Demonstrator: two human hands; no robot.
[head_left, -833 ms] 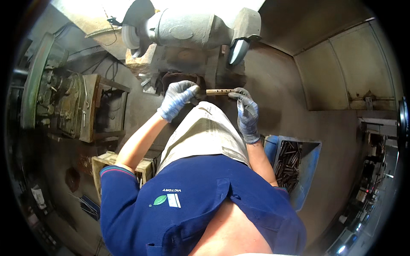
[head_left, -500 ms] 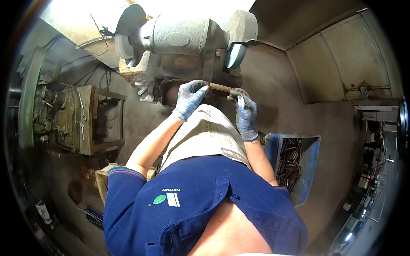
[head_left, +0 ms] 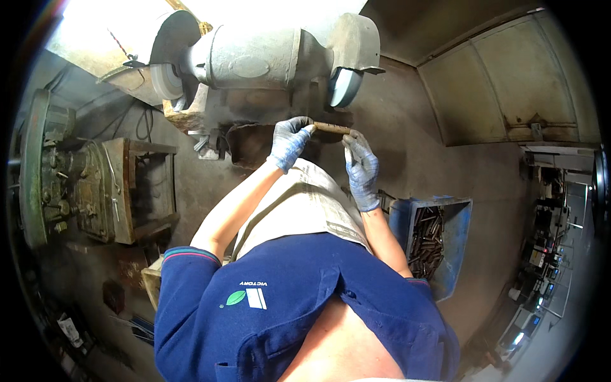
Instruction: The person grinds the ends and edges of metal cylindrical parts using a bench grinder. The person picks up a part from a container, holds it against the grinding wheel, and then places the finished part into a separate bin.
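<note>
A short brown metal rod (head_left: 332, 128) with a row of small marks along it lies roughly level between my gloved hands. My left hand (head_left: 291, 144) pinches its left end between thumb and fingers. At the right end, my right hand (head_left: 362, 167) holds it with the fingertips, its fingers fairly straight. Just beyond the hands stands a grey bench grinder (head_left: 254, 58). Its pale left wheel (head_left: 167, 81) is farther from the rod than its right wheel (head_left: 345, 88), which sits just above the rod's right end in the picture.
A blue bin (head_left: 455, 248) holding many dark metal rods (head_left: 428, 239) stands by my right forearm. On the left is a green machine (head_left: 70, 175) with a wooden frame (head_left: 153, 191). A light apron (head_left: 305, 204) covers my lap. Metal panels (head_left: 503, 83) rise at the far right.
My right hand has shifted its hold at the rod's right end, its fingers now straighter. The grinder and bin sit slightly farther left in the picture, as the view has moved.
</note>
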